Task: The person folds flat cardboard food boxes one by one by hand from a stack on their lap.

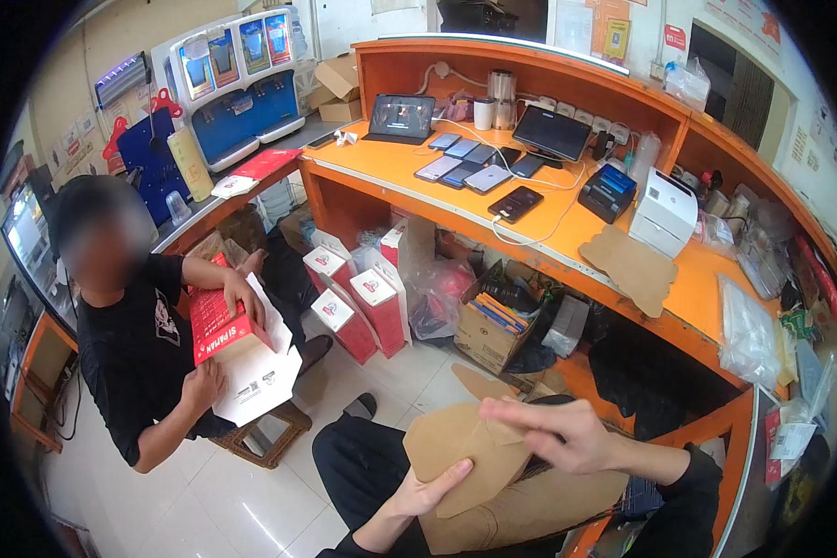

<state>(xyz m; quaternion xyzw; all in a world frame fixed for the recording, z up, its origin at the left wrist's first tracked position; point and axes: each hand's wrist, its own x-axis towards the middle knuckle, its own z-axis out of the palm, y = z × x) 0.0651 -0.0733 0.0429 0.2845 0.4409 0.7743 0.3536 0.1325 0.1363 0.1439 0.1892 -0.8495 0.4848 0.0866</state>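
Note:
A brown paper takeout box (456,445), partly folded, is above my lap. My left hand (430,491) grips its near side, with the thumb lying on top of the board. My right hand (563,435) is at the box's far right edge, fingers stretched out and pointing left over a flap; whether they press on it is hard to tell. Under the box, more flat brown cardboard blanks (521,511) lie across my lap. A pointed brown flap (482,383) sticks out beyond the box.
At left a seated co-worker (112,307) holds a red and white box (251,363). Red and white boxes (372,298) stand on the floor ahead. The orange counter (418,191) carries several phones (485,179), a white printer (663,214) and a brown cardboard sheet (628,265).

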